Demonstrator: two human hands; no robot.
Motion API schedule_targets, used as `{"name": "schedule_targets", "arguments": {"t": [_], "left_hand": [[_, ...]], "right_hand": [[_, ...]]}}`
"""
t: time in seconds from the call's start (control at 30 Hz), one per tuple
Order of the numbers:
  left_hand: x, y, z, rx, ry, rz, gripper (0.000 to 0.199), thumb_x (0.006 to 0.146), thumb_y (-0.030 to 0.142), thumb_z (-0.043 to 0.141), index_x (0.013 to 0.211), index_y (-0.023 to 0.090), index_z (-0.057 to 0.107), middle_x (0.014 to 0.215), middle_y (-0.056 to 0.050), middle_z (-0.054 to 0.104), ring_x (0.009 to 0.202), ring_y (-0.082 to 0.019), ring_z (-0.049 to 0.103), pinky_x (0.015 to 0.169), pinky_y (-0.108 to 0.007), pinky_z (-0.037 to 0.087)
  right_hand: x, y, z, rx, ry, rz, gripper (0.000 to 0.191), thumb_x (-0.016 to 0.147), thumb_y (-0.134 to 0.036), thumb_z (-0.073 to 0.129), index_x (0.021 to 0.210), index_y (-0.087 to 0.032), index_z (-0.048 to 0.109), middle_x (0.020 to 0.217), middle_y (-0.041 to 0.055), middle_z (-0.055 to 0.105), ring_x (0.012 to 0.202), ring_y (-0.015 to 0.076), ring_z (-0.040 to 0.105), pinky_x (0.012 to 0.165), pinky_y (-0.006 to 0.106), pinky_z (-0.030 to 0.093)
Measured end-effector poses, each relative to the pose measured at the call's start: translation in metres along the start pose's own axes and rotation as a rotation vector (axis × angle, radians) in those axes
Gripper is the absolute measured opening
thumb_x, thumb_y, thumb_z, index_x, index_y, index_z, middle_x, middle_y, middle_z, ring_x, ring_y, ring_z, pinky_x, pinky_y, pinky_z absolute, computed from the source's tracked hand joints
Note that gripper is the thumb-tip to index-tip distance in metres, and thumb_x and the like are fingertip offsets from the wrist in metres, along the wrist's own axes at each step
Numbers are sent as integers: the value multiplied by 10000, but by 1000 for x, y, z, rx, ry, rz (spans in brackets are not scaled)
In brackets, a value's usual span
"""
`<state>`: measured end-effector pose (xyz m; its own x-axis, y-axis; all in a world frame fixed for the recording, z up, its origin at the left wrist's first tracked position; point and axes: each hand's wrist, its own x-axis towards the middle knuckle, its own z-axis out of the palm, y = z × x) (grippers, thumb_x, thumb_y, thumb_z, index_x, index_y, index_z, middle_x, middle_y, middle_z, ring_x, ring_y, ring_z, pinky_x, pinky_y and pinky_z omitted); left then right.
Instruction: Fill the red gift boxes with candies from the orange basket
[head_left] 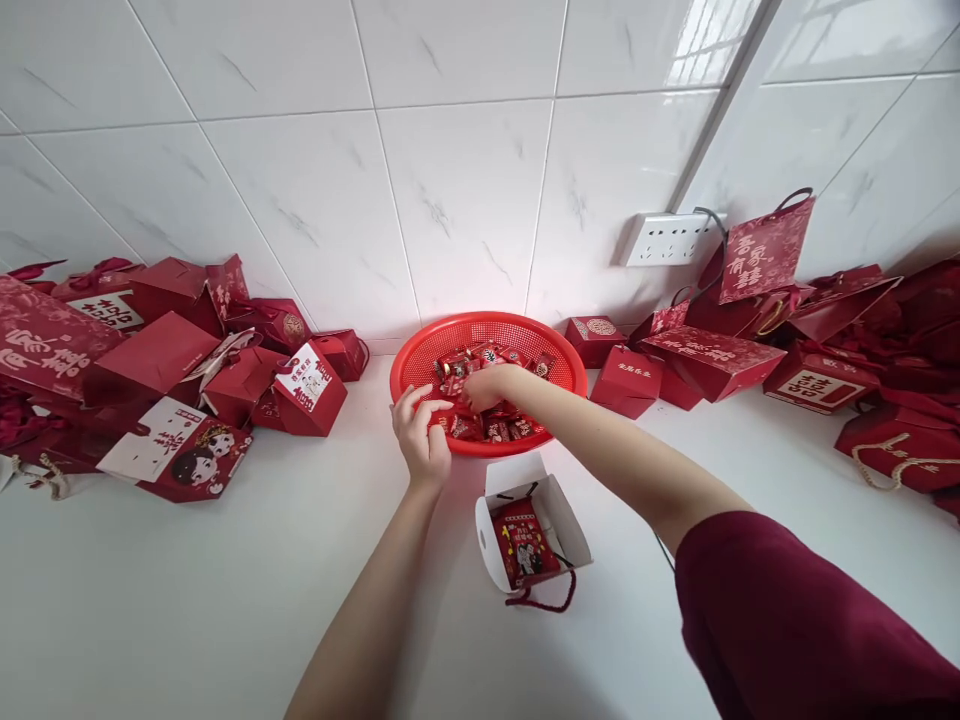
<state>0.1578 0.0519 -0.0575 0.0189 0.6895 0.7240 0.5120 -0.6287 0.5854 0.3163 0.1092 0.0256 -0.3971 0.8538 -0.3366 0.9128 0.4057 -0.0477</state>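
A red plastic basket (480,450) stands against the wall with many small red wrapped packets (517,430) in it. My left hand (424,432) is at the basket's left front rim, its fingers curved and apart, and nothing shows in it. Reaching into the packets is my right hand (486,388), fingers pointing down; their tips are hidden, so what they hold cannot be made out. In front of the basket, below my hands, an open white-lined box (574,525) with a dark red cord holds a red printed packet (525,540).
Red gift boxes and bags (311,390) crowd the left side of the white counter (225,610). More red boxes (630,380) and bags stand at the right. A white power strip (671,240) is on the tiled wall, with a cable plugged in.
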Motion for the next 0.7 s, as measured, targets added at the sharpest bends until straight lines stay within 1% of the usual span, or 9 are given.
{"name": "schedule_targets", "arguments": {"t": [0.07, 0.1, 0.17, 0.23, 0.33, 0.4, 0.47, 0.57, 0.7], "left_hand": [[1, 0, 1, -2, -10, 4, 350, 764, 86, 402, 869, 222, 707, 1132, -67, 654, 1217, -262, 543, 1169, -473, 294], [1, -1, 1, -5, -14, 4, 341, 761, 87, 407, 849, 224, 707, 1093, -65, 661, 1172, -260, 563, 1153, -470, 311], [2, -1, 1, -7, -16, 0, 324, 754, 87, 414, 806, 228, 702, 1037, -60, 667, 1115, -259, 582, 1148, -475, 308], [2, 0, 1, 0, -12, -7, 319, 755, 85, 410, 782, 228, 694, 1028, -57, 660, 1093, -254, 589, 1172, -489, 264], [1, 1, 2, 13, -1, -26, 318, 754, 84, 398, 799, 220, 683, 1072, -67, 632, 1109, -249, 585, 1187, -496, 241], [0, 2, 2, 18, 9, -38, 330, 738, 85, 398, 876, 211, 670, 1144, -84, 603, 1163, -252, 562, 1156, -472, 313], [-1, 4, 3, -9, 42, -49, 380, 717, 84, 405, 999, 201, 631, 1262, -101, 546, 1256, -257, 506, 1136, -450, 356], [-2, 7, 4, -95, 108, -52, 465, 689, 74, 425, 1121, 194, 551, 1407, -115, 433, 1386, -265, 388, 1175, -448, 314], [-2, 7, 7, -106, 112, -61, 478, 680, 79, 432, 1134, 201, 516, 1441, -117, 395, 1429, -273, 337, 1204, -466, 266]], "right_hand": [[-23, 14, -1, 53, 10, 95, 230, 748, -144, 706, 963, -169, 784, 966, 127, 754, 934, 291, 696, 823, 365, 513], [-37, 18, -1, 79, 36, 127, 260, 776, -141, 680, 1012, -185, 778, 990, 121, 753, 952, 289, 695, 817, 359, 511], [-67, 19, 3, 132, 121, 160, 341, 895, -178, 555, 1187, -240, 720, 1124, 94, 733, 1046, 270, 672, 833, 341, 500], [-96, 14, 11, 188, 215, 178, 410, 978, -201, 410, 1319, -260, 630, 1235, 76, 696, 1115, 247, 644, 863, 329, 486], [-123, 8, 27, 364, 257, 192, 351, 974, -226, 433, 1222, -257, 680, 1163, 59, 724, 1042, 232, 664, 804, 300, 485], [-126, 10, 37, 428, 231, 217, 301, 958, -245, 472, 1136, -254, 715, 1112, 51, 738, 1011, 227, 667, 770, 286, 475], [-118, 14, 46, 415, 223, 255, 278, 946, -263, 485, 1077, -255, 730, 1091, 44, 742, 1014, 233, 662, 765, 290, 463], [-101, 20, 56, 383, 250, 309, 274, 940, -348, 489, 948, -261, 748, 1004, 45, 753, 948, 254, 670, 737, 318, 446], [-91, 22, 61, 365, 271, 335, 343, 946, -445, 461, 871, -266, 744, 917, 50, 753, 869, 250, 676, 691, 320, 431]]}}
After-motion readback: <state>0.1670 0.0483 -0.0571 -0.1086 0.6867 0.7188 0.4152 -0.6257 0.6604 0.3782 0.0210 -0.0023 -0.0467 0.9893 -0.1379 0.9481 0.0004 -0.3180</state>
